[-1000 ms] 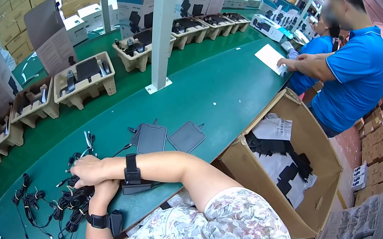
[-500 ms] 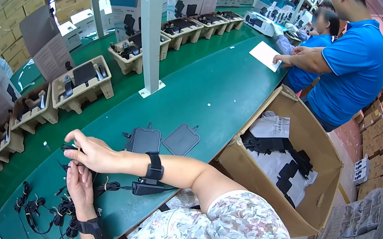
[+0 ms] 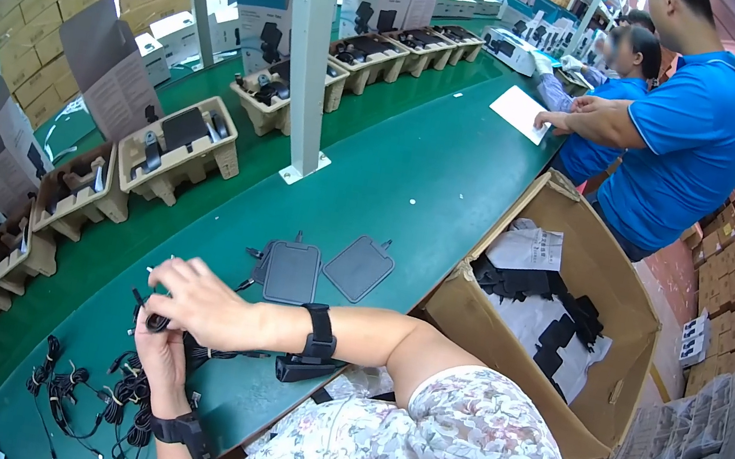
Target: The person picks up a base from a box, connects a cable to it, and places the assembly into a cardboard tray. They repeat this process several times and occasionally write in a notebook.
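Between both hands (image 3: 177, 319), black cable (image 3: 155, 322).

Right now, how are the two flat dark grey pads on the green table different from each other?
The left pad lies nearly square to the view, while the right pad is turned at an angle. The left pad rests partly over other dark pieces at its left edge; the right pad lies alone on the green table. The left pad is nearer the right hand. Both are flat, dark grey, rounded rectangles with a small tab on top.
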`<action>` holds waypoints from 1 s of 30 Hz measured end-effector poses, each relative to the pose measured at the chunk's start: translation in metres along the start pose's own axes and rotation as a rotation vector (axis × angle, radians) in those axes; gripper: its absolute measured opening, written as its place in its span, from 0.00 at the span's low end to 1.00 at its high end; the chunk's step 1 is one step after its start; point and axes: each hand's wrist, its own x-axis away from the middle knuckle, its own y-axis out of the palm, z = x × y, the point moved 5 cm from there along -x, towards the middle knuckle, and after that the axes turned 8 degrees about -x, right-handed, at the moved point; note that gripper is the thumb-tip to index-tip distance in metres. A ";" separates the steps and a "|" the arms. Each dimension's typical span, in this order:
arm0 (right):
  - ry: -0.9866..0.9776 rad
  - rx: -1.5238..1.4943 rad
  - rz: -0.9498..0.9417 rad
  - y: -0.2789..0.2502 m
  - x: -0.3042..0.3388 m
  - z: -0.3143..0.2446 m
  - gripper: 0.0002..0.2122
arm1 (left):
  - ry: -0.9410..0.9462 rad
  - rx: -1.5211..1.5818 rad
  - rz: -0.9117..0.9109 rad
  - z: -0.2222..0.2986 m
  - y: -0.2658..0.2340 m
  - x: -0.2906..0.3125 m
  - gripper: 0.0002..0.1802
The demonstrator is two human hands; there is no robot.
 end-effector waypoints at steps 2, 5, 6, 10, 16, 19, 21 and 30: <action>0.007 0.006 -0.007 0.000 0.002 0.002 0.21 | 0.007 -0.018 -0.083 0.000 -0.004 0.000 0.12; 0.018 0.019 -0.015 -0.003 0.004 0.011 0.20 | 0.002 0.003 -0.070 0.000 -0.004 0.000 0.13; 0.136 -0.022 -0.054 -0.002 0.005 0.021 0.20 | 0.005 0.018 -0.070 0.001 0.001 -0.001 0.14; 0.373 -0.094 -0.168 0.008 0.007 0.048 0.19 | 0.076 -0.192 0.008 -0.001 0.003 0.001 0.17; 0.395 -0.151 -0.108 0.005 -0.022 0.080 0.16 | 0.216 -0.801 -0.001 -0.015 0.002 0.006 0.15; 0.467 -0.065 -0.080 -0.007 -0.051 0.095 0.15 | 0.336 -1.003 -0.057 -0.019 0.005 0.007 0.11; 0.373 0.083 -0.016 -0.013 -0.070 0.112 0.14 | 0.385 -1.046 -0.041 -0.014 0.003 0.006 0.10; 0.503 0.401 -0.162 -0.016 -0.165 0.190 0.16 | 0.502 -1.108 -0.086 -0.004 0.001 0.012 0.08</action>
